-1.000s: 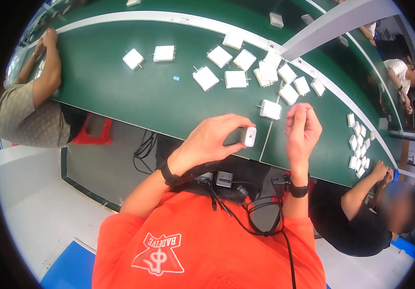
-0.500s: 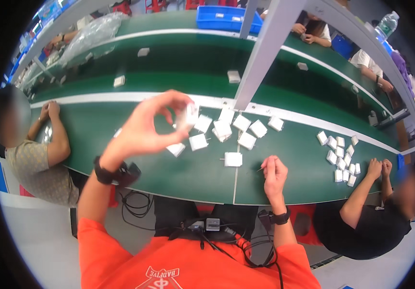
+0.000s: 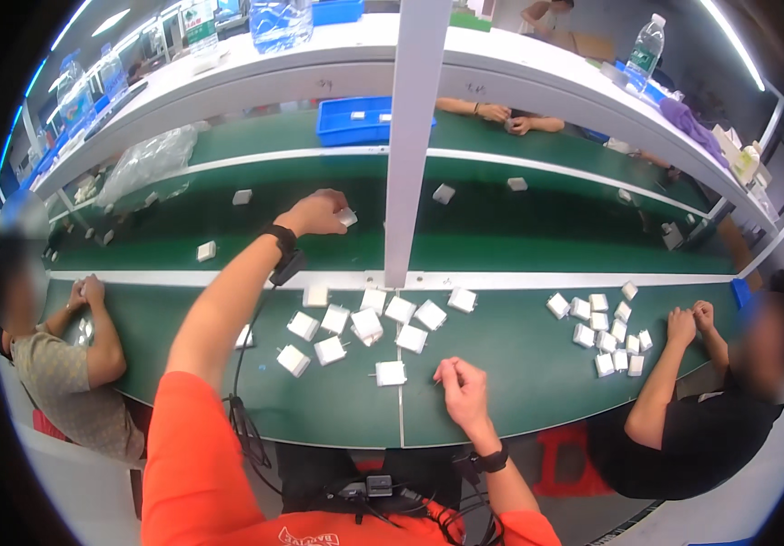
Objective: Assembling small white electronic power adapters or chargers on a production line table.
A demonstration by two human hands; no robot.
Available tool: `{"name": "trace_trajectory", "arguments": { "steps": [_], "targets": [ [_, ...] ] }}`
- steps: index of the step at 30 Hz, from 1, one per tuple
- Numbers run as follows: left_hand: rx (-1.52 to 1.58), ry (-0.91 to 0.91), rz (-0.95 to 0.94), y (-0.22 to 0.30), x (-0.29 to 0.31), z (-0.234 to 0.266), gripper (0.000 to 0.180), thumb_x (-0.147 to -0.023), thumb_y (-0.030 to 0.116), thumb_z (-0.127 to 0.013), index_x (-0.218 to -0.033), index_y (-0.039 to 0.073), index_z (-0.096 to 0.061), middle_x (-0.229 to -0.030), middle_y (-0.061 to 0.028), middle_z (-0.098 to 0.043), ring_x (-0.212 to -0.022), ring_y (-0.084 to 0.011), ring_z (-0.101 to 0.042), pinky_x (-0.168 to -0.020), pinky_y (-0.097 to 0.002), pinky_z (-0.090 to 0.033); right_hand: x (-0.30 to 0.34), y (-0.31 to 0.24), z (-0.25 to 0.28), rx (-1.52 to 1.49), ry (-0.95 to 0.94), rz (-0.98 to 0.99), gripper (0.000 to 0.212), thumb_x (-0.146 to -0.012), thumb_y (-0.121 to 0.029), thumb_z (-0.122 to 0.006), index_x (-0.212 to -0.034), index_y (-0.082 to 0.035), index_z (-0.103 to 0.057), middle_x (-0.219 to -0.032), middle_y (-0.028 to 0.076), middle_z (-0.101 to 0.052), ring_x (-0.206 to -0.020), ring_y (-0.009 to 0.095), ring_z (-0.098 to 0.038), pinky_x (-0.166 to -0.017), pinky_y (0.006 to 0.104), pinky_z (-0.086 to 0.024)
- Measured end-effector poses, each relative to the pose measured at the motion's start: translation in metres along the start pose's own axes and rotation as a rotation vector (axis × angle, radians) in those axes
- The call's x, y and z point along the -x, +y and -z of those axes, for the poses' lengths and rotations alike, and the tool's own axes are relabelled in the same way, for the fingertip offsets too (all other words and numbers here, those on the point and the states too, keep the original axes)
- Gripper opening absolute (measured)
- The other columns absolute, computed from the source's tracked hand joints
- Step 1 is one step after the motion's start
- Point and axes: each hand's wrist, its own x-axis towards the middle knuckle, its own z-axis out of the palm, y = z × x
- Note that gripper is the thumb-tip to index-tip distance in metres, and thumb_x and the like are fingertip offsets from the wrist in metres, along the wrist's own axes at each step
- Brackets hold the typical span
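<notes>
My left hand (image 3: 316,213) reaches out over the dark green conveyor belt, fingers closed on a white charger block (image 3: 347,217). Above the near green worktop (image 3: 319,414), my right hand (image 3: 465,391) is pinched shut; a small thin thing seems to show at its fingertips, too small to name. Closest to that hand lies a white charger with a metal prong (image 3: 390,373). Several more white chargers are spread in a loose group (image 3: 367,325) beyond it, some with prongs showing, one partly on another.
A white upright post (image 3: 410,164) stands at the belt's near rail (image 3: 319,278), right of my left hand. More blocks (image 3: 444,194) lie on the belt. A blue tray (image 3: 346,127) sits beyond. Co-workers sit on both sides; a charger cluster (image 3: 606,341) lies by the right one.
My left hand has moved forward from over the worktop to above the belt, carrying the charger. My right hand stays pinched near the worktop. The view has tilted up.
</notes>
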Motion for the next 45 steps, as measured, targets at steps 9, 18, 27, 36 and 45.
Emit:
{"name": "trace_trajectory", "arguments": {
  "steps": [9, 18, 27, 36, 45],
  "targets": [
    [0.001, 0.396, 0.176, -0.009, -0.07, -0.059, 0.07, -0.089, 0.014, -0.079, -0.156, 0.01, -0.059, -0.169, -0.0189, -0.051, -0.16, -0.0375, -0.041, -0.126, -0.0498, -0.047, 0.002, 0.004, -0.006, -0.049, 0.025, -0.025, 0.026, -0.111, -0.01, -0.066, -0.089, 0.002, -0.072, -0.07, 0.002, -0.063, -0.058, 0.006, -0.048, -0.054, 0.0291, -0.037],
    [0.237, 0.012, -0.385, 0.048, -0.074, -0.099, 0.069, -0.098, 0.037, -0.08, -0.161, 0.018, -0.058, -0.152, -0.0184, -0.068, -0.137, -0.0368, -0.068, -0.119, -0.0465, -0.052, -0.002, 0.002, -0.002, -0.031, 0.011, -0.041, 0.024, -0.11, -0.009, -0.067, -0.089, 0.002, -0.073, -0.071, 0.004, -0.065, -0.057, 0.007, -0.05, -0.054, 0.0296, -0.038],
    [0.052, -0.018, -0.629, 0.049, -0.076, -0.109, 0.064, -0.085, 0.017, -0.085, -0.147, 0.019, -0.068, -0.145, -0.0138, -0.06, -0.13, -0.0365, -0.063, -0.116, -0.0488, -0.052, -0.002, 0.002, -0.001, 0.011, 0.0, -0.034, 0.024, -0.11, -0.01, -0.068, -0.089, 0.002, -0.073, -0.069, 0.003, -0.063, -0.057, 0.007, -0.047, -0.054, 0.0299, -0.037],
    [0.188, 0.075, -0.428, 0.036, -0.025, -0.069, 0.047, -0.088, 0.018, -0.09, -0.129, 0.007, -0.071, -0.1, -0.0084, -0.077, -0.092, -0.0268, -0.076, -0.086, -0.0406, -0.062, 0.001, 0.008, -0.002, -0.019, 0.016, -0.055, 0.031, -0.112, -0.014, -0.065, -0.087, 0.002, -0.074, -0.074, 0.004, -0.072, -0.065, 0.009, -0.059, -0.061, 0.0295, -0.045],
    [0.785, -0.26, 0.014, 0.106, 0.21, 0.009, 0.046, -0.093, 0.009, -0.091, -0.13, -0.004, -0.068, -0.115, -0.0092, -0.078, -0.1, -0.0131, -0.077, -0.084, -0.0278, -0.062, 0.003, 0.006, 0.002, -0.023, 0.014, -0.008, 0.032, -0.113, -0.015, -0.063, -0.088, 0.002, -0.072, -0.073, 0.005, -0.068, -0.065, 0.01, -0.056, -0.061, 0.0304, -0.044]
  ]
}}
